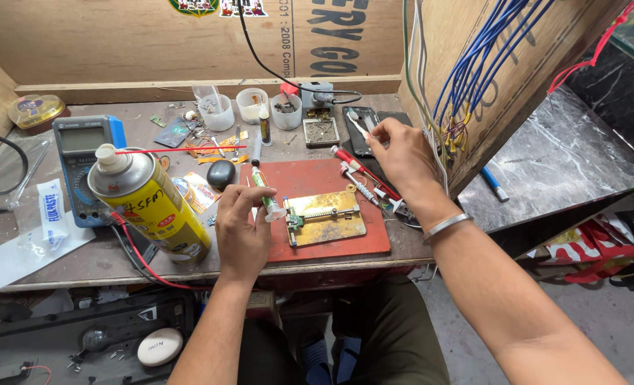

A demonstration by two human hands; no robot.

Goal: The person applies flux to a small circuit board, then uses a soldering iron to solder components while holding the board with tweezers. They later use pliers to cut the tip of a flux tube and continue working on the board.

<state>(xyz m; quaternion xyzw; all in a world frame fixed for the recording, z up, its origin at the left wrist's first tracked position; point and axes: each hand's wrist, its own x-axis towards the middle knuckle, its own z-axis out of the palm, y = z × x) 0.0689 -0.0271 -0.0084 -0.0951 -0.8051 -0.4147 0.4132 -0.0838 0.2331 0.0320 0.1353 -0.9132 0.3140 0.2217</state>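
The left hand (242, 228) rests palm-down on the red rubber mat (374, 239), fingers pinching a small green-labelled syringe (266, 194). The right hand (401, 153) reaches forward, wrist bent, fingertips pinching a thin white-tipped tool (355, 121) above a dark phone (363, 135).

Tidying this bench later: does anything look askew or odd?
Small parts and orange strips lie scattered loose behind the red mat. The left hand holds a syringe; the right hand reaches among tools.
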